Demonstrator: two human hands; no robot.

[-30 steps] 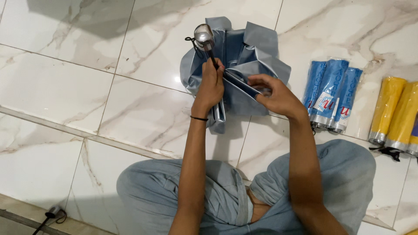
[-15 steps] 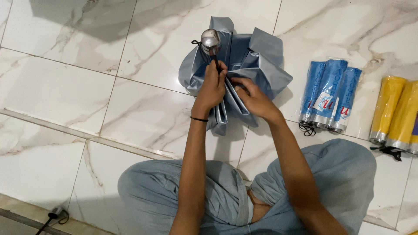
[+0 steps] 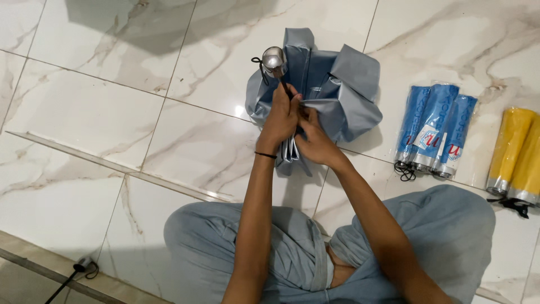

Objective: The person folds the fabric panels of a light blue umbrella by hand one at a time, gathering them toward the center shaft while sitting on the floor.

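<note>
A grey-blue folding umbrella lies on the marble floor in front of me, its fabric loose and bunched. Its silver handle with a black wrist cord points away from me. My left hand grips the gathered folds around the shaft just below the handle; a black band circles that wrist. My right hand presses against the left and pinches a fold of the fabric. Some pleats hang out under both hands.
Three blue wrapped folded umbrellas lie to the right, and yellow wrapped ones sit at the right edge. My crossed legs in grey-blue trousers fill the bottom. A black cable lies at the lower left.
My right hand moved left from the open fabric to meet the left hand, drawing a fold in with it. The umbrella's canopy is more gathered than before.
</note>
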